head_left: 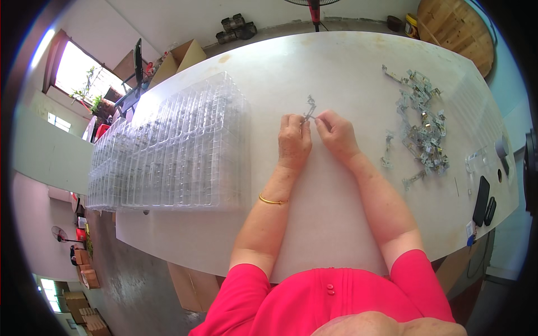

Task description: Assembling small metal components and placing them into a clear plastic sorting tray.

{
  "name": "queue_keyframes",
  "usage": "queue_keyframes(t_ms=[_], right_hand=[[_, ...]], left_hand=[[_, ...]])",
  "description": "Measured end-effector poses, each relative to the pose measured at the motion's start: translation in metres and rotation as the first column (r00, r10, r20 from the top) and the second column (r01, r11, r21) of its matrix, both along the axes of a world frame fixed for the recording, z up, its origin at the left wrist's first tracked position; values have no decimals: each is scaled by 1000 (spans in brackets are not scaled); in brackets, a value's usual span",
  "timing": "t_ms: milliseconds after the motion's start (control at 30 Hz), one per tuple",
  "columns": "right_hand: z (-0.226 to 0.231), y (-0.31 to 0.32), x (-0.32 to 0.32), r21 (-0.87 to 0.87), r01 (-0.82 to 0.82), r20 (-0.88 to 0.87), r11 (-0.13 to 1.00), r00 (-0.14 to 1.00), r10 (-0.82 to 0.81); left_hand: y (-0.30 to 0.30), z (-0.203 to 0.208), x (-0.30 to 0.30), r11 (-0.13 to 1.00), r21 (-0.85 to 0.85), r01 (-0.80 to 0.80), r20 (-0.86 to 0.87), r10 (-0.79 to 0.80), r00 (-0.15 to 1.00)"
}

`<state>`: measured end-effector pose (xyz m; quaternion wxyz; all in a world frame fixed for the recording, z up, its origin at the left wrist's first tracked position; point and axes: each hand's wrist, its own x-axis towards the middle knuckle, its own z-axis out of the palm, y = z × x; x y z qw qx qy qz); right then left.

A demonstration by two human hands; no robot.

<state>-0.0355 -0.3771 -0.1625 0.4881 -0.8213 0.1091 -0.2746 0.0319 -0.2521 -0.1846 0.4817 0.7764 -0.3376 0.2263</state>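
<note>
Over the middle of the white table, my left hand (294, 141) is closed on a small metal bracket part (311, 105), whose jagged end sticks up past the fingers. Close beside it, my right hand (337, 133) pinches at the lower end of the same part with thumb and forefinger. To the right lies a loose pile of similar metal bracket parts (424, 126), with one single part (387, 150) apart from it on the near side. Stacked clear plastic trays (174, 151) stand to my left, with rows of compartments.
Toward the right edge of the table (325, 235) lie a black phone (481, 200), a dark case (490, 211), keys (471, 231) and a thin needle-like rod (456, 186). An open cardboard box (188, 56) and a chair (131, 84) are beyond the far left edge.
</note>
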Motion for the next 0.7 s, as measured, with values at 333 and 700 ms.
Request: queue_keyframes(t_ms=[333, 700], right_hand=[[-1, -1, 2, 52, 43, 22, 998, 999, -44], [-12, -12, 11, 348, 17, 36, 937, 999, -31]], left_hand=[[5, 2, 0, 993, 97, -67, -117, 79, 990], [2, -2, 3, 965, 161, -207, 66, 199, 978]])
